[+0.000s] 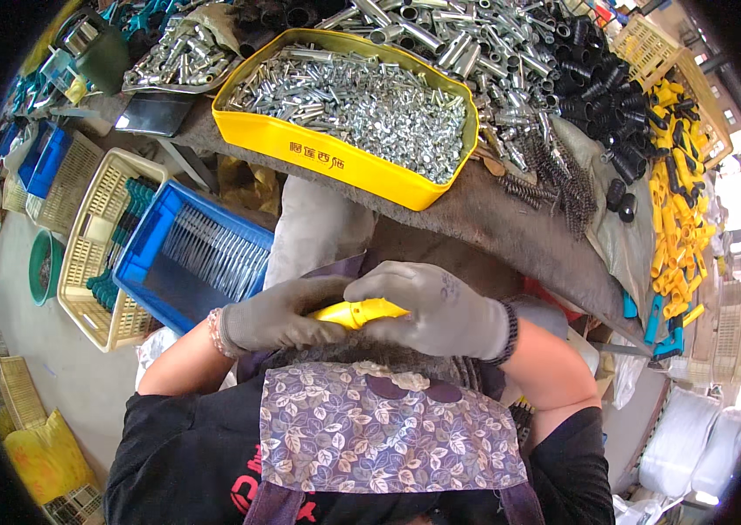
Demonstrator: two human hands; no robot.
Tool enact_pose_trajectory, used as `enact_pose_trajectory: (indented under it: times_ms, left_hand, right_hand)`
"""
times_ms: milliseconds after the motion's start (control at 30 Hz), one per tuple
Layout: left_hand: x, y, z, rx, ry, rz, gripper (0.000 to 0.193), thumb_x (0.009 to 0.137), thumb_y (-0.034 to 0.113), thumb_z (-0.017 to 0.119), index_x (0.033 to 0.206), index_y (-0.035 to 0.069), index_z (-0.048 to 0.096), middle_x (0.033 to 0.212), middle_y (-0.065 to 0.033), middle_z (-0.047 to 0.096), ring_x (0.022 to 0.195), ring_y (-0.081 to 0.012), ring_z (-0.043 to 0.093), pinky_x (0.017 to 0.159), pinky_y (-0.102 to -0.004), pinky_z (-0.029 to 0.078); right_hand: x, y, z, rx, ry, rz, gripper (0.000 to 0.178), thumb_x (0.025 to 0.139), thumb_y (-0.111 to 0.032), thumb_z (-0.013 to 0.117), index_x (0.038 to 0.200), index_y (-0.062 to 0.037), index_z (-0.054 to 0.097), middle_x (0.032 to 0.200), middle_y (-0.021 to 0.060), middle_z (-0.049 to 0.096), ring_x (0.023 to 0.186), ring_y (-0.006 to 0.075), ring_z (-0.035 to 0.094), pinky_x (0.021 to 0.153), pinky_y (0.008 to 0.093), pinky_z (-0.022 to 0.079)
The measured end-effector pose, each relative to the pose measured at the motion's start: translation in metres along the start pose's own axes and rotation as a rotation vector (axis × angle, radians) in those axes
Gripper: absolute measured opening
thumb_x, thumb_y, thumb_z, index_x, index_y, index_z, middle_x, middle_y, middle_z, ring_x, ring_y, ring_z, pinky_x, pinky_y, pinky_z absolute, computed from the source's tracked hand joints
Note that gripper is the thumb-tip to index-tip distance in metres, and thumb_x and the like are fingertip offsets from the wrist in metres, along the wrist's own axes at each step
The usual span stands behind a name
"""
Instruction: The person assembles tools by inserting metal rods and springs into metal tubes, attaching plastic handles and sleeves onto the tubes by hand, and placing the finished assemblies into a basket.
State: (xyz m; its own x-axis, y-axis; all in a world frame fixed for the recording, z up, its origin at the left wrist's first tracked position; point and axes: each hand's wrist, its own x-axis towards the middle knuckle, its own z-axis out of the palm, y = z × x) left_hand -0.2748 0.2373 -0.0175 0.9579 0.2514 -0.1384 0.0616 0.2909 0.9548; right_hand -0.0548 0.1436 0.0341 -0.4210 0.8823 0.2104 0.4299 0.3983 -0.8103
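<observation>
Roughly, left to right:
Cream basket (81, 254): on the floor at far left, green handles inside.
Blue crate (156, 241): beside the basket, thin metal rods lying in it.
Left hand (278, 313): gloved in grey, clenched round the near end of the yellow handle.
Yellow handle (361, 311): held level between both hands, close to the body, below the desk edge; only its middle shows.
Right hand (436, 308): grey glove, grasping the handle's other end from above.
Yellow tray (335, 157): on the desk (493, 219), heaped with small silvery metal pieces.
Doing it well, as I judge it: keep both grips firm and the handle straight, pushing along its length, not sideways.
Yellow handles (677, 227): piled at far right.
</observation>
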Motion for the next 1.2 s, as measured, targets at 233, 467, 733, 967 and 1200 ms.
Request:
enact_pose_trajectory:
  times_ms: [233,467,733,967,1200]
  left_hand:
    - [0.0,-0.003,-0.006,-0.158,-0.204,-0.223,0.06,0.088,0.015,0.072,0.139,0.002,0.044,0.121,-0.0041,0.058,0.112,-0.0138,0.054,0.098,-0.0304,0.044]
    - [0.028,0.032,0.007,-0.359,0.295,0.09,0.046,0.099,0.044,0.041,0.114,0.003,0.056,0.087,-0.0063,0.061,0.069,-0.0139,0.057,0.061,-0.0272,0.048]
    - [0.039,0.025,0.011,-0.683,0.306,-0.008,0.049,0.099,0.038,0.041,0.127,-0.002,0.048,0.099,-0.0105,0.061,0.075,-0.0168,0.06,0.059,-0.0257,0.05]
    - [0.036,0.02,0.017,-0.8,0.289,-0.081,0.043,0.097,0.034,0.046,0.124,0.0,0.052,0.094,-0.0084,0.062,0.074,-0.0167,0.06,0.061,-0.0257,0.05]
    - [0.037,0.018,0.024,-0.618,0.382,-0.046,0.037,0.098,0.036,0.045,0.113,0.004,0.058,0.085,-0.0051,0.063,0.067,-0.014,0.059,0.058,-0.0234,0.047]
  right_hand:
    - [0.025,-0.003,-0.023,-0.081,-0.087,-0.152,0.029,0.077,-0.012,0.072,0.105,-0.0077,0.064,0.098,0.0113,0.065,0.09,0.0315,0.063,0.078,0.0397,0.05]
    - [0.059,0.025,-0.108,-0.753,0.185,0.124,0.018,0.083,-0.017,0.068,0.098,-0.0064,0.07,0.095,0.0127,0.067,0.093,0.03,0.061,0.083,0.0381,0.048]
    - [0.058,0.022,-0.099,-0.641,0.246,0.152,0.014,0.085,-0.017,0.063,0.094,-0.0072,0.069,0.091,0.0115,0.068,0.089,0.0295,0.063,0.083,0.0398,0.048]
    - [0.04,0.001,-0.076,-0.31,0.466,0.218,0.013,0.084,-0.013,0.064,0.093,-0.004,0.064,0.087,0.0091,0.068,0.08,0.0196,0.066,0.075,0.03,0.05]
    - [0.01,-0.017,-0.016,0.009,0.477,0.227,0.015,0.087,0.005,0.06,0.1,0.0005,0.066,0.087,0.0074,0.067,0.083,0.0115,0.064,0.075,0.0247,0.051]
